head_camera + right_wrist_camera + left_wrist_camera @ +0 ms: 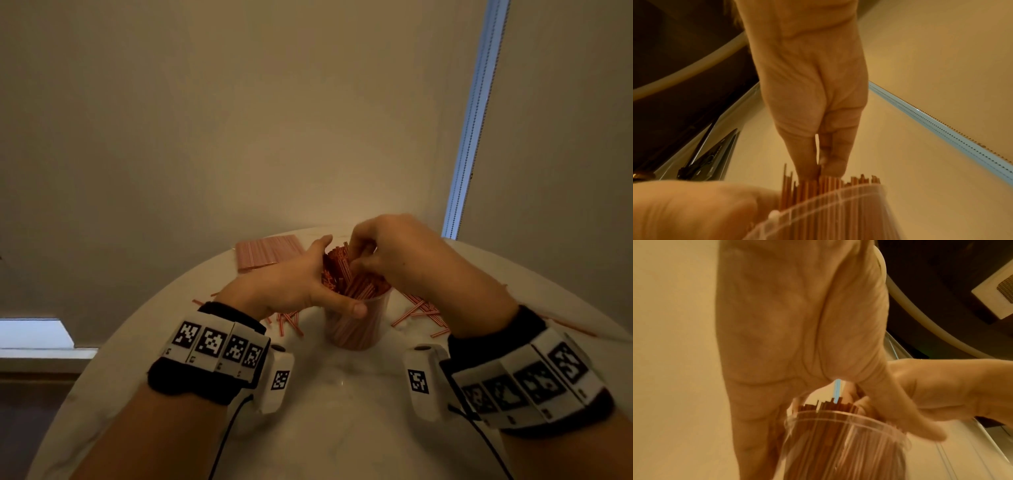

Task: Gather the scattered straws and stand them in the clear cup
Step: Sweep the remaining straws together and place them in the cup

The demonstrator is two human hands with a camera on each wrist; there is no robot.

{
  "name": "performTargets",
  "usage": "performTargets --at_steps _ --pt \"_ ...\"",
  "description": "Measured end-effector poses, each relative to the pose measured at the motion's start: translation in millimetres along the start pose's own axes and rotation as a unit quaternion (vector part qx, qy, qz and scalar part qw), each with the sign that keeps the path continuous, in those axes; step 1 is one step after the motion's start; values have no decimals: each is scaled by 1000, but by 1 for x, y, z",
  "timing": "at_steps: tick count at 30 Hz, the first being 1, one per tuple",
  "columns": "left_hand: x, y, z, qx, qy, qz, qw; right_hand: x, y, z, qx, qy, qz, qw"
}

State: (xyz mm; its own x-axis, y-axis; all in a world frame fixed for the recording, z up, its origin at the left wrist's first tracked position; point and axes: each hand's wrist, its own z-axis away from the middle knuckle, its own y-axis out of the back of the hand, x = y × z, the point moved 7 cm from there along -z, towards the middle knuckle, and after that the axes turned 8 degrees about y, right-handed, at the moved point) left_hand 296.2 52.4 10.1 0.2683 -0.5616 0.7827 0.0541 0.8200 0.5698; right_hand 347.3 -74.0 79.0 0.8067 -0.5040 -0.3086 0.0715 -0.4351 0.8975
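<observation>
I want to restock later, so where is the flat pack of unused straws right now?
In the head view the flat pack of straws lies on the table at its far edge, left of the clear cup, just beyond the left hand.

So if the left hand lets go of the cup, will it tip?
Probably not by itself: the cup stands upright on the table, packed with straws. Its thin clear wall looks light, so the right hand pushing straws in could nudge it.

No words, brands or numbers can be read anywhere. The only signs are black-and-white square code markers on the wristbands (219,346) and on the white camera housings (279,380) beside them; they carry no legible lettering.
</observation>
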Motion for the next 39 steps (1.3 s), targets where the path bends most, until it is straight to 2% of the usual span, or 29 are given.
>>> performTargets --at_steps 2,5,7,9,11,13,15,17,20,24,27,29,33,39 --pt "2 5 4 6 -11 19 1000 1 -5 1 -25 8 8 1000" --pt "-2 30 13 61 -10 33 998 7 6 4 14 26 -57 998" --pt "-16 54 15 114 18 61 991 14 17 6 53 24 -108 992" --pt "-34 75 14 169 66 51 982 29 23 8 61 9 -129 990" --pt "-48 85 8 185 113 -11 976 51 21 10 34 -37 -128 990" --pt "-53 85 -1 168 148 -126 966 78 16 14 -13 -99 -121 988" --pt "-58 80 -17 141 176 -267 937 107 11 20 -46 -162 -102 980" --pt "-63 78 -33 137 209 -369 895 134 6 26 -79 -211 -38 974" --pt "-66 71 -58 145 206 -402 880 174 1 38 -128 -276 28 952" --pt "-57 55 -77 146 166 -448 866 239 0 65 -187 -405 70 893" --pt "-59 51 -82 146 169 -458 860 269 -3 76 -212 -452 70 864" --pt "-62 52 -83 141 177 -446 866 269 -11 72 -237 -447 58 861" --pt "-59 46 -80 113 182 -439 872 230 -32 52 -305 -396 44 865" --pt "-43 29 -58 110 168 -477 855 170 -57 30 -334 -334 83 877"
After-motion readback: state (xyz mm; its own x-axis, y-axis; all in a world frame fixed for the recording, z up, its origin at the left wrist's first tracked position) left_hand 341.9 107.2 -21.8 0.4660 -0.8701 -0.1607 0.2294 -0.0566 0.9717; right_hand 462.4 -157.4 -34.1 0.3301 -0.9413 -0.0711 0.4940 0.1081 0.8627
